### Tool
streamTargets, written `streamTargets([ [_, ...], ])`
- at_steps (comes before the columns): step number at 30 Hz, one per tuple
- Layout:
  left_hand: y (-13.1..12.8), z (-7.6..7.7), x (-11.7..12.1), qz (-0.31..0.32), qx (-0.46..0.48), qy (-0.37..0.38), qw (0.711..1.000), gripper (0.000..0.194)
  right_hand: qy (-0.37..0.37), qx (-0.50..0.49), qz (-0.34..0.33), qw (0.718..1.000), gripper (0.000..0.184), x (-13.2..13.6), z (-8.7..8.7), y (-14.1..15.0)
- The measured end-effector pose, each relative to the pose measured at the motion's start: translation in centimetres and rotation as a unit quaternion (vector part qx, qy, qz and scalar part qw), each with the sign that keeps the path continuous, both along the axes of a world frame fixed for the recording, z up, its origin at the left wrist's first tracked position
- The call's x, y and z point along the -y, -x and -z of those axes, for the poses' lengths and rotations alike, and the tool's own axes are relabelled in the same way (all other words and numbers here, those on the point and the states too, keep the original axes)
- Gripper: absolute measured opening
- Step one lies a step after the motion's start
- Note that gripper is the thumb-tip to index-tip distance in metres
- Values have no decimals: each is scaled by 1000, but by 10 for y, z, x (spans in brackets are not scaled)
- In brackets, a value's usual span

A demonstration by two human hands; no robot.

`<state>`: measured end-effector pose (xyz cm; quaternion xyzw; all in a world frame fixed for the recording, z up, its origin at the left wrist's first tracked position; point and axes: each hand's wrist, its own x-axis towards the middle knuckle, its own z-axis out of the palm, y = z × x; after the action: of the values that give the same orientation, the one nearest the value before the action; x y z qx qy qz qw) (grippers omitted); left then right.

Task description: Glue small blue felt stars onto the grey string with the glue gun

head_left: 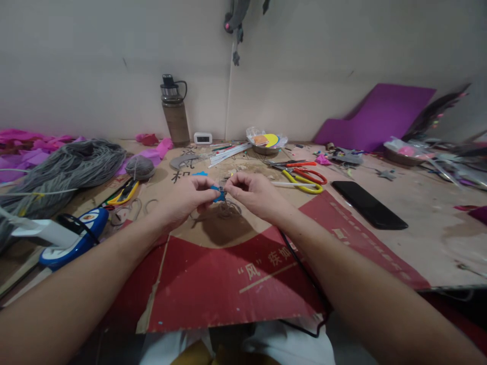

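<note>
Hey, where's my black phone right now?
In the head view, the black phone lies flat on the right side of the table, just right of the yellow-handled scissors.

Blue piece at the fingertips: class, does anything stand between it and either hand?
Nothing visible does. The left hand pinches the blue piece directly; the right hand has its fingertips beside it, contact too small to tell. The black phone lies off to the right.
</note>
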<state>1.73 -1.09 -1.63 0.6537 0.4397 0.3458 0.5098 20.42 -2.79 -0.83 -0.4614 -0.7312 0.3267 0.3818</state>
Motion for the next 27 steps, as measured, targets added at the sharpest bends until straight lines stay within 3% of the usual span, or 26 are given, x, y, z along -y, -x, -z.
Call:
streamTargets([
  [17,0,-1,-3,20,44,40,998,8,-2,12,-12,1000,21,-1,2,1],
  [27,0,-10,1,-7,81,83,993,13,-7,32,57,998,19,-8,4,-4],
])
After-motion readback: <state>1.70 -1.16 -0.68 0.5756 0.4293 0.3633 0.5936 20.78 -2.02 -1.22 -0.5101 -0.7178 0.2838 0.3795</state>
